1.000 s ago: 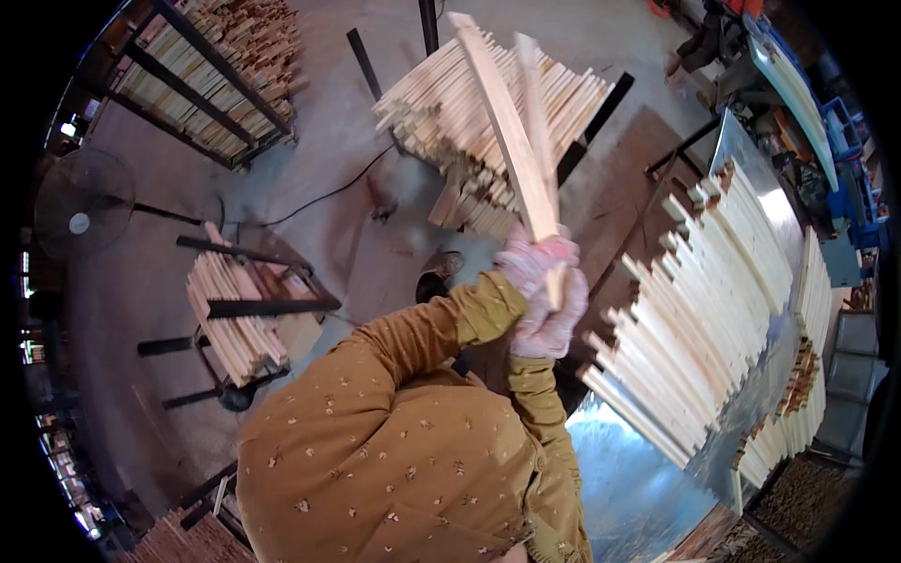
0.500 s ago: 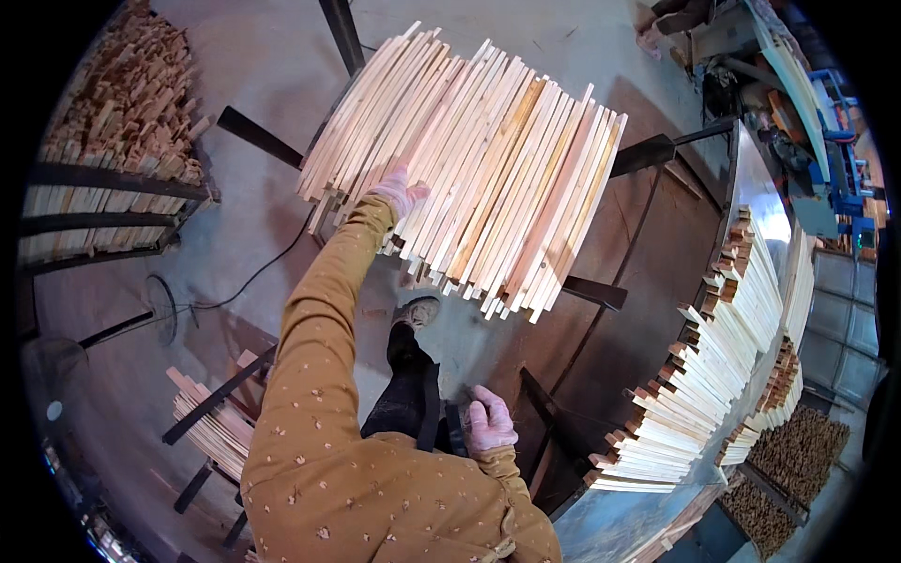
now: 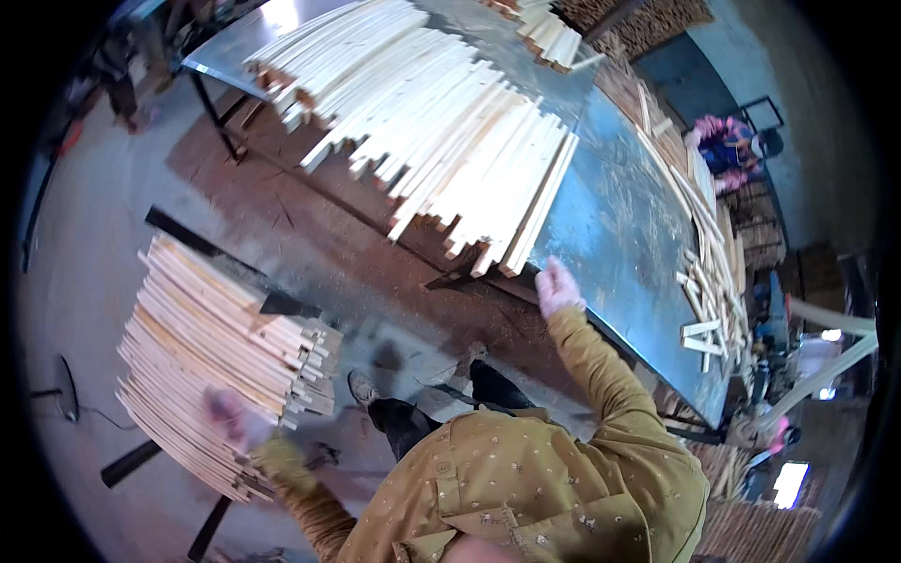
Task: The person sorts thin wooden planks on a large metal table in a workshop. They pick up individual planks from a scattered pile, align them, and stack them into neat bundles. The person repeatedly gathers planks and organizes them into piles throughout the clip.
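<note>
My left hand point(image 3: 235, 420), blurred by motion, is over the near side of a stack of pale wooden strips point(image 3: 202, 328) on a dark-legged stand at the left. Its fingers are too smeared to read. My right hand point(image 3: 560, 288) is at the edge of a metal-topped table point(image 3: 610, 244), fingers stretched out and nothing seen in them. Just beyond it, a wide row of wooden strips point(image 3: 441, 122) lies side by side on the table, their uneven ends jutting past its near edge.
Loose strips point(image 3: 704, 300) lie jumbled along the table's far right side. A person point(image 3: 727, 150) in pink sleeves is beyond it. More strips point(image 3: 554, 38) rest at the table's far end. Dark bars of the stand point(image 3: 131, 464) stick out at the lower left.
My view has turned right, bringing the metal table to the front and the stand to the left. My right hand has risen from beside my body to the table edge.
</note>
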The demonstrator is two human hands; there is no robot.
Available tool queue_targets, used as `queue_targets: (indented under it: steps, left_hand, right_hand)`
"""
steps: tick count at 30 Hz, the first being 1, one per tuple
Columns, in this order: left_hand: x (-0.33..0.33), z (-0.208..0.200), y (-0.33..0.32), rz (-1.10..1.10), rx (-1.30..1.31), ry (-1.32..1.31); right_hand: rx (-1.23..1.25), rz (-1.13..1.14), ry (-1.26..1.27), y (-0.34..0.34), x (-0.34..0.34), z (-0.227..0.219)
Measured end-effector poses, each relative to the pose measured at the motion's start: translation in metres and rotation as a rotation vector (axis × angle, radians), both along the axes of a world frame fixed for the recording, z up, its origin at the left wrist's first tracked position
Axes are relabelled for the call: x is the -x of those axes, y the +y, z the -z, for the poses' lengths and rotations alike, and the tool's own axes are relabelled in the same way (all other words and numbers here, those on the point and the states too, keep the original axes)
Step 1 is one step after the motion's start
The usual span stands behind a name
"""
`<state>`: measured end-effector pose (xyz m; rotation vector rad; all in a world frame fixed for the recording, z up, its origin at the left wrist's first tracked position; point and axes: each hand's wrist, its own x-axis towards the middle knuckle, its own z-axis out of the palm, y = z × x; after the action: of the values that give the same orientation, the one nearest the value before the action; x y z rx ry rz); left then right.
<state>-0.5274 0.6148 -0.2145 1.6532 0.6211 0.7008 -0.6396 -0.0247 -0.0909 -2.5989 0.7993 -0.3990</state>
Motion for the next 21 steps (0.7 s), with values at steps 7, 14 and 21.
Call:
queue_targets:
  steps: [7, 14, 21]
  left_hand:
    - [-0.011, -0.175, -0.509, 1.539, -0.829, -0.24]
    - [-0.095, -0.192, -0.698, 1.361, -1.423, 0.585]
    - [-0.095, -0.125, -0.715, 1.209, -1.483, 0.55]
  right_hand:
    - [-0.925, 0.357, -0.101, -0.168, -0.106, 0.028]
    - [-0.588, -0.009, 0.407, -0.258, -0.224, 0.024]
    - [-0.654, -0.16, 0.232, -0.271, -0.242, 0.045]
